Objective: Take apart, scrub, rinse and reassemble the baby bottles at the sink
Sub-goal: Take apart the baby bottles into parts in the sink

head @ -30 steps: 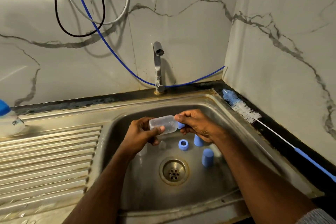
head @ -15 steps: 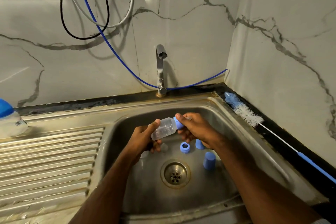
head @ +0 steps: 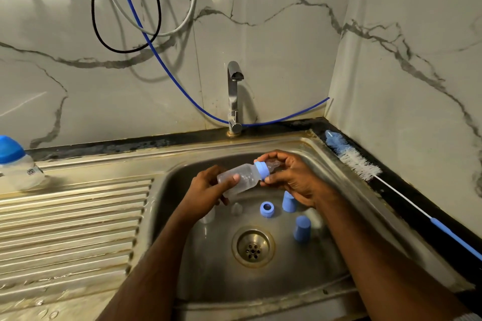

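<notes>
Over the steel sink (head: 347, 190) I hold a small clear baby bottle (head: 242, 176), tilted with its neck up to the right. My left hand (head: 206, 193) grips the bottle's base. My right hand (head: 292, 177) pinches the blue collar ring (head: 262, 170) with the clear teat (head: 273, 164) on the neck. On the sink floor lie a loose blue ring (head: 267, 209), two blue caps (head: 289, 201) (head: 302, 229) and a clear teat (head: 236, 208). Another clear bottle (head: 208, 216) lies partly hidden under my left wrist.
A bottle brush (head: 354, 159) with a blue handle lies along the black counter on the right. A blue-capped bottle (head: 15, 164) stands on the ribbed drainboard (head: 67, 229) at far left. The tap (head: 233, 96) rises behind the sink; the drain (head: 253, 247) is in the middle.
The bottle has tilted neck-up and risen slightly. My right hand has shifted so the blue ring and teat show on the neck. The view has drifted a little.
</notes>
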The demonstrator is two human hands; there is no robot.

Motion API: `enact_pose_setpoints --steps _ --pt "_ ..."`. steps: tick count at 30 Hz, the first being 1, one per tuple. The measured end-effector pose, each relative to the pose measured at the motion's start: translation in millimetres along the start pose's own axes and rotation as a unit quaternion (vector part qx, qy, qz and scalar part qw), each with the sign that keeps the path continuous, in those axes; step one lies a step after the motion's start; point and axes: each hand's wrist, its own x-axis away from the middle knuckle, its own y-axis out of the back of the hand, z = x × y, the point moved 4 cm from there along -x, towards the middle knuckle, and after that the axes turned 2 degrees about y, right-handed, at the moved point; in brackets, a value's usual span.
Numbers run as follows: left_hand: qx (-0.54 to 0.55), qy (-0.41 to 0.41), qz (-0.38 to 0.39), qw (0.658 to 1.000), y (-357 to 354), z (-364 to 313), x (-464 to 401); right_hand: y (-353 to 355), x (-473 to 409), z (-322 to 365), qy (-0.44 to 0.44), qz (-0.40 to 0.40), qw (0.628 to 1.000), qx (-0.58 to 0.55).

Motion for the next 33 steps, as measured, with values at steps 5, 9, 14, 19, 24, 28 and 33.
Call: enact_pose_setpoints --steps 5,9,14,19,24,28,33 --pt "0.027 0.090 0.084 0.992 -7 4 3 -7 1 5 0.024 -0.018 0.999 -0.033" --pt "-0.047 0.084 0.115 0.989 -9 6 1 -2 1 6 0.015 -0.037 0.998 -0.042" --pt "-0.061 0.070 0.150 0.984 -12 15 1 0 0 9 0.021 -0.043 0.992 -0.121" --pt "-0.130 0.055 0.010 0.990 7 25 -3 -4 -4 -2 0.005 -0.043 0.998 -0.046" --pt "-0.146 0.063 -0.067 0.985 20 34 9 -15 -4 -16 -0.033 -0.009 0.997 0.073" --pt "-0.239 0.149 -0.075 0.956 27 50 17 -18 -5 -25 -0.057 0.015 0.993 0.098" --pt "-0.367 0.159 -0.028 0.916 23 53 26 -15 -5 -34 -0.078 0.023 0.990 0.119"
